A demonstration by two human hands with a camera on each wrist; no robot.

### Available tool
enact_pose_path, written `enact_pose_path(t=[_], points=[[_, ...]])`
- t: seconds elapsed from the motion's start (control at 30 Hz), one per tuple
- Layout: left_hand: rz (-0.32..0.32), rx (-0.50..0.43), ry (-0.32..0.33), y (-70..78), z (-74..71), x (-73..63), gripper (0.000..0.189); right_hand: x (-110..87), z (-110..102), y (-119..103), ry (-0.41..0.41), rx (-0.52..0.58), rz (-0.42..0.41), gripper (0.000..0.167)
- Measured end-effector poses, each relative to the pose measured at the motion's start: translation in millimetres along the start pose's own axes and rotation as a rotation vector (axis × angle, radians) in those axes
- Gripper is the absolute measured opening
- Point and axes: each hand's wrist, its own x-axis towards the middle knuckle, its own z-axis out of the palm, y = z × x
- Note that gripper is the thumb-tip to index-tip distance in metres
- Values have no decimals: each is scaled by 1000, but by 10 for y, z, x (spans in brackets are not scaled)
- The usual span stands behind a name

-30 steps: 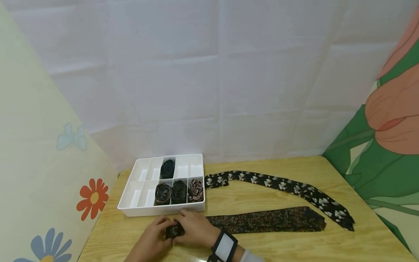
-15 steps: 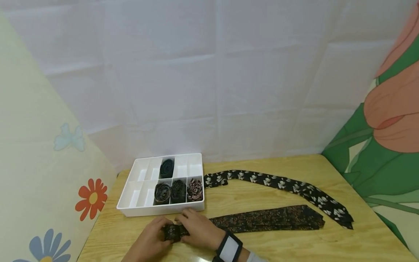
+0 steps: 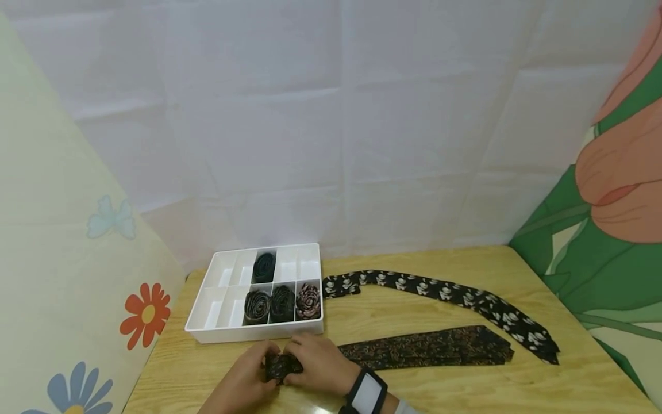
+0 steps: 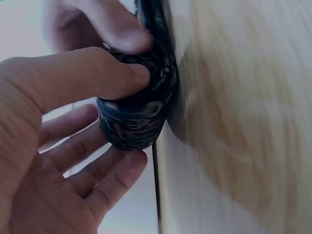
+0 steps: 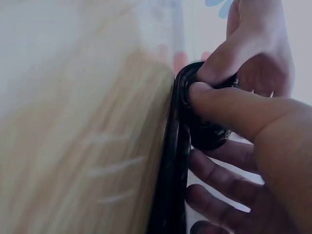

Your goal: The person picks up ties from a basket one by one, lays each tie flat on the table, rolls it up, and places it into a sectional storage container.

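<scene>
A dark necktie with a small reddish pattern point(image 3: 429, 348) lies lengthwise on the table, its near-left end wound into a roll point(image 3: 281, 368). My left hand point(image 3: 247, 374) grips the roll from the left; in the left wrist view its thumb presses on the coil's side point(image 4: 134, 122) while the fingers curve beneath. From the right, my right hand point(image 3: 322, 363) holds the same roll, and in the right wrist view its thumb lies on the coil point(image 5: 209, 129) with fingers along the far side. Both thumbs nearly meet at the coil's centre. The right hand covers part of the tie's strip.
Just beyond the hands stands a white divided tray point(image 3: 253, 333) with several rolled ties in its compartments, such as a pinkish-brown one point(image 3: 309, 300). A black necktie with white figures point(image 3: 445, 291) curves across the table point(image 3: 569, 385) behind the dark one.
The roll and both hands have shifted slightly to the right along the tie. My right hand pulled back a little from the roll, then closed on it again. The tray stayed put.
</scene>
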Motion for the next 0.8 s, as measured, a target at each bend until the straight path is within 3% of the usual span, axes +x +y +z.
enact_pose_path(t=[0.1,0.3,0.43,0.57,0.8], points=[[35,7,0,13,8,4,49,-14,-8,35,16,-44,8,41],[188,98,58,-11,64,34,41,-24,-51,58,1,41,11,43],[204,132,48,38,93,64,39,-47,-50,74,12,28,50,36],[199,146,33,76,90,77,39,-73,-60,90,0,57,38,39],[204,66,38,97,104,94,47,-146,-64,131,-1,103,57,41]])
